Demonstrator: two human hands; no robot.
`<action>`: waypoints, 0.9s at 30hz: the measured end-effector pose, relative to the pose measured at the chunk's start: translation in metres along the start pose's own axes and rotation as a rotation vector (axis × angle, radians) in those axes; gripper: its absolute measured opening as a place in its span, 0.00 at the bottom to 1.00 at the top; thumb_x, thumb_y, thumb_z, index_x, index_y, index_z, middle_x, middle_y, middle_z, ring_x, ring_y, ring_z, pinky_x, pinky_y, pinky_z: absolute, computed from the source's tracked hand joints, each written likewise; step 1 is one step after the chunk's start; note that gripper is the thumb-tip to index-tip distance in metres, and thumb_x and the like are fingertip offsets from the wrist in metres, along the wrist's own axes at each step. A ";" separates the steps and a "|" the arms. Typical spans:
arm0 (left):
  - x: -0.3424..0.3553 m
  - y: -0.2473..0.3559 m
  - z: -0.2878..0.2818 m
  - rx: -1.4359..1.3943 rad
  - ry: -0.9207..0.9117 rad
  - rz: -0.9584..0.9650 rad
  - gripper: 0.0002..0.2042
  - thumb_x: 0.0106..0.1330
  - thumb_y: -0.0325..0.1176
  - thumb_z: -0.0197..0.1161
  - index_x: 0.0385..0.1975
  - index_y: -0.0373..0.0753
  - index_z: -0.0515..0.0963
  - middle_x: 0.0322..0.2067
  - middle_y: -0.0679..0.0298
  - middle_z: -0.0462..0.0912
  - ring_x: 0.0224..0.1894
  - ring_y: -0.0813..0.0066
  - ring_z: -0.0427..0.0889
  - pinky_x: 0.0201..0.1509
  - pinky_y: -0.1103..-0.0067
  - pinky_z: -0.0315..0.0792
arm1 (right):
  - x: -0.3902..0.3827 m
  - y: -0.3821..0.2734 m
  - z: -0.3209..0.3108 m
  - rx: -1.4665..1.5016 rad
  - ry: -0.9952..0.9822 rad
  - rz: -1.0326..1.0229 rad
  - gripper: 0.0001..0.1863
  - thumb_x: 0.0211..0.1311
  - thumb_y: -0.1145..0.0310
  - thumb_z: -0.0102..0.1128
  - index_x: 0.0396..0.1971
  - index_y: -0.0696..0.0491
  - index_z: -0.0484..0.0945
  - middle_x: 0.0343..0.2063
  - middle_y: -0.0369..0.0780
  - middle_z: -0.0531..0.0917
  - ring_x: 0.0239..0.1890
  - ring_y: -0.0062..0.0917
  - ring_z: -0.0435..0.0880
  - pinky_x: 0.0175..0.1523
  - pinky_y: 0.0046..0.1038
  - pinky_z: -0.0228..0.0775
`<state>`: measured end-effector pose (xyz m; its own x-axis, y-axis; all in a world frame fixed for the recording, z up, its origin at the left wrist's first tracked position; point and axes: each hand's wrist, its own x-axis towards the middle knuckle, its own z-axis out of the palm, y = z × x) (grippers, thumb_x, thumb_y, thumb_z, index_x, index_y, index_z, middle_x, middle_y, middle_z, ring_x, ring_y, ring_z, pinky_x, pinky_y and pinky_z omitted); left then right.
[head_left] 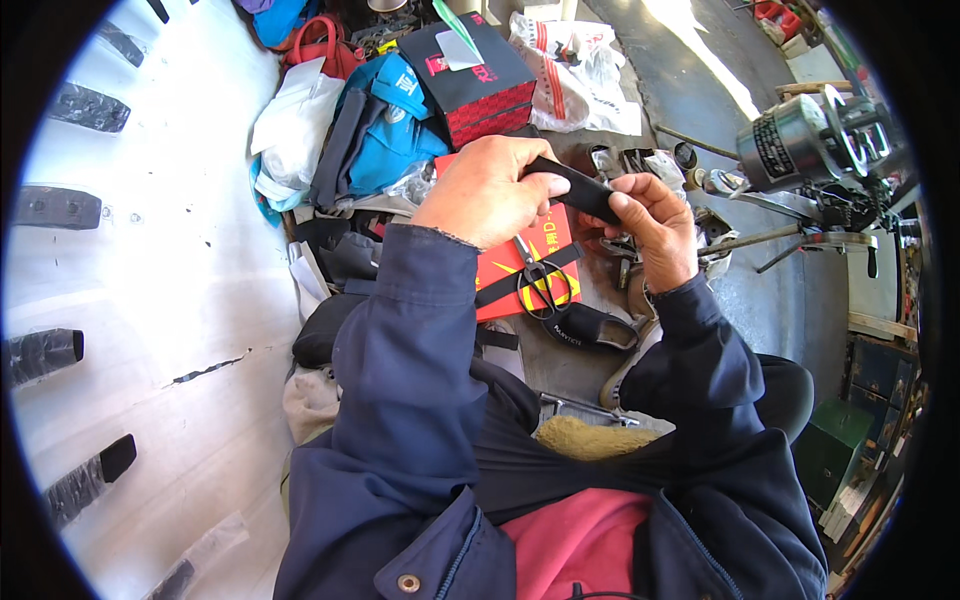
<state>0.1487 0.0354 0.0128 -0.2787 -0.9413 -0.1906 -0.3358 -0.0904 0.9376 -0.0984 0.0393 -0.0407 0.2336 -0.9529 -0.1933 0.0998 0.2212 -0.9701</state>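
Observation:
A short, flat black strip (583, 192) is stretched between my two hands in front of me. My left hand (490, 188) pinches its near-left end with the thumb on top. At the other end, my right hand (655, 222) grips it between thumb and fingers. What the strip is made of, I cannot tell. Below my hands lies a red box (500, 262) with yellow markings. On it rest black-handled scissors (540, 285) and, across the box, another black strip (562, 256).
A white surface (200, 290) on the left carries several plastic-wrapped black strips (62, 208). Beyond my hands are a black and red box (470, 80), a blue bag (395, 110) and white plastic bags (575, 75). A hand-cranked machine (790, 150) stands right; a black shoe (590, 328) lies below.

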 end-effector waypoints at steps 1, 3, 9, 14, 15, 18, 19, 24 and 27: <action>-0.001 0.002 0.000 -0.093 0.007 0.001 0.05 0.71 0.30 0.63 0.39 0.35 0.80 0.25 0.70 0.82 0.27 0.86 0.79 0.30 0.84 0.70 | -0.003 0.013 -0.004 0.080 0.001 -0.029 0.09 0.71 0.68 0.62 0.46 0.55 0.79 0.35 0.35 0.87 0.30 0.14 0.83 0.35 0.16 0.73; -0.002 0.006 -0.004 -0.165 0.059 0.026 0.08 0.75 0.33 0.56 0.42 0.36 0.80 0.29 0.68 0.85 0.31 0.84 0.84 0.29 0.85 0.72 | -0.006 0.053 -0.008 0.085 0.075 -0.019 0.13 0.73 0.63 0.61 0.49 0.56 0.79 0.34 0.36 0.87 0.33 0.14 0.83 0.35 0.19 0.74; -0.001 0.008 -0.012 -0.490 0.106 0.069 0.10 0.78 0.29 0.47 0.50 0.36 0.75 0.37 0.62 0.86 0.36 0.78 0.88 0.28 0.84 0.76 | -0.043 0.185 0.016 -1.066 -0.088 0.252 0.25 0.54 0.61 0.73 0.50 0.58 0.79 0.41 0.47 0.86 0.44 0.41 0.87 0.52 0.38 0.78; 0.007 0.004 -0.012 -0.562 0.129 0.066 0.08 0.78 0.30 0.49 0.50 0.38 0.71 0.40 0.61 0.85 0.39 0.75 0.89 0.30 0.83 0.76 | -0.043 0.201 0.029 -1.102 0.060 0.315 0.25 0.51 0.56 0.74 0.45 0.54 0.79 0.42 0.46 0.84 0.47 0.40 0.85 0.52 0.37 0.77; 0.009 0.004 -0.012 -0.564 0.153 0.065 0.07 0.78 0.30 0.50 0.49 0.38 0.71 0.40 0.60 0.85 0.39 0.74 0.89 0.31 0.83 0.76 | -0.037 0.198 0.030 -1.140 0.030 0.358 0.25 0.51 0.54 0.74 0.45 0.54 0.79 0.43 0.46 0.84 0.47 0.40 0.85 0.53 0.37 0.76; 0.013 0.005 -0.012 -0.568 0.196 0.063 0.06 0.77 0.31 0.51 0.47 0.37 0.71 0.40 0.60 0.85 0.38 0.74 0.89 0.31 0.83 0.76 | -0.022 0.188 0.029 -1.257 -0.003 0.407 0.27 0.48 0.48 0.75 0.39 0.54 0.80 0.39 0.47 0.85 0.46 0.40 0.86 0.52 0.38 0.77; 0.013 0.005 -0.013 -0.568 0.211 0.061 0.06 0.77 0.31 0.52 0.47 0.37 0.71 0.39 0.61 0.86 0.38 0.74 0.89 0.31 0.83 0.76 | -0.020 0.185 0.026 -1.221 -0.040 0.446 0.27 0.47 0.48 0.76 0.38 0.55 0.80 0.37 0.47 0.85 0.45 0.41 0.86 0.51 0.39 0.77; 0.011 0.001 -0.013 -0.528 0.287 0.044 0.06 0.74 0.31 0.59 0.43 0.36 0.76 0.32 0.61 0.86 0.29 0.77 0.87 0.27 0.85 0.74 | -0.034 0.166 0.011 -1.007 -0.117 0.418 0.25 0.49 0.49 0.73 0.35 0.57 0.80 0.33 0.50 0.86 0.40 0.44 0.86 0.46 0.39 0.77; 0.009 -0.002 -0.007 -0.599 0.285 0.026 0.06 0.73 0.31 0.60 0.43 0.36 0.77 0.32 0.60 0.86 0.27 0.77 0.87 0.26 0.85 0.75 | -0.068 0.142 0.012 -0.522 -0.055 0.239 0.21 0.51 0.64 0.70 0.42 0.58 0.76 0.33 0.44 0.84 0.36 0.34 0.83 0.45 0.31 0.75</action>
<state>0.1526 0.0245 0.0114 -0.0035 -0.9874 -0.1581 0.2492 -0.1540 0.9561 -0.0882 0.1384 -0.1639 0.2424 -0.8739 -0.4214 -0.4494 0.2838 -0.8471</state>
